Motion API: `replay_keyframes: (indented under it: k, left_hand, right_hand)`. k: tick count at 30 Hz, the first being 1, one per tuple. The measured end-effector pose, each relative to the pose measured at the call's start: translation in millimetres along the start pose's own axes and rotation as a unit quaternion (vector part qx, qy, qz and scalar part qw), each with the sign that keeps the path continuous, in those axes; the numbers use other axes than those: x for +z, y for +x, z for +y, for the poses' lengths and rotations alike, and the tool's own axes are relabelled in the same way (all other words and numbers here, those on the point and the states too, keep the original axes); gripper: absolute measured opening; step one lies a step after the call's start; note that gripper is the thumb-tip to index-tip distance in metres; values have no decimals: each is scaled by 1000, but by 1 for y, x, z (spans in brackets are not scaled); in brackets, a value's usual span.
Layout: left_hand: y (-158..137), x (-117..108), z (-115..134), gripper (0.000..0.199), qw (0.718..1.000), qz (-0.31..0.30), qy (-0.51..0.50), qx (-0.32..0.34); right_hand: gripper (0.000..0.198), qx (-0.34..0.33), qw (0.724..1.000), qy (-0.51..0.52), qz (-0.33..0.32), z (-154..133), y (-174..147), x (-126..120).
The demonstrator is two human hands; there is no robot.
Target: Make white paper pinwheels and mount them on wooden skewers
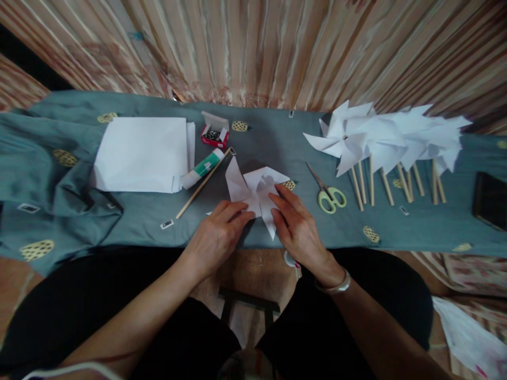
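Observation:
A white paper pinwheel (257, 192) without a stick lies on the cloth in front of me, its blades standing up in points. My left hand (219, 227) has its thumb and fingers closed on the pinwheel's lower left part, near the middle. From the other side, my right hand (295, 221) holds the right-hand blade, fingers bent against the paper. What lies under the fingertips is hidden. Just left of the pinwheel, a wooden stick (202, 184) rests slantwise beside a green and white glue stick (204, 168). Scissors with pale green handles (330, 196) lie to the right.
A stack of white paper (142, 153) is at the left. Behind the glue stick stands an open red box (215, 131) of small dark pieces. Several finished pinwheels on sticks (388, 137) overlap at the right, with a dark phone (490, 199) beyond. A curtain (253, 53) hangs behind.

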State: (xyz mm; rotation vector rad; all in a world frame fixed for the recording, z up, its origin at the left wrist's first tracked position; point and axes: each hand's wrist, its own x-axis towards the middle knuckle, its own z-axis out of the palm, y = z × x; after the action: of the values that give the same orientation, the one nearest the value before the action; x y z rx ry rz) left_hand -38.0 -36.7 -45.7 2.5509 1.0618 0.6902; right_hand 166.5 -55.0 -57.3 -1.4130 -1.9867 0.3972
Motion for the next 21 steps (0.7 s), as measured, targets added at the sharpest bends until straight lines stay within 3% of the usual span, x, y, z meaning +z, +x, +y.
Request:
replay_keyframes:
  k: [8,21]
  left_hand:
    - [3,3,-4,23,998,26,-59,-29]
    - [2,9,-6,24,998,22,-44,-43]
  right_hand:
    - [37,-4,1000,-11,-8,0,0,1]
    - [42,-84,989,-98,-65,-3,-3,1]
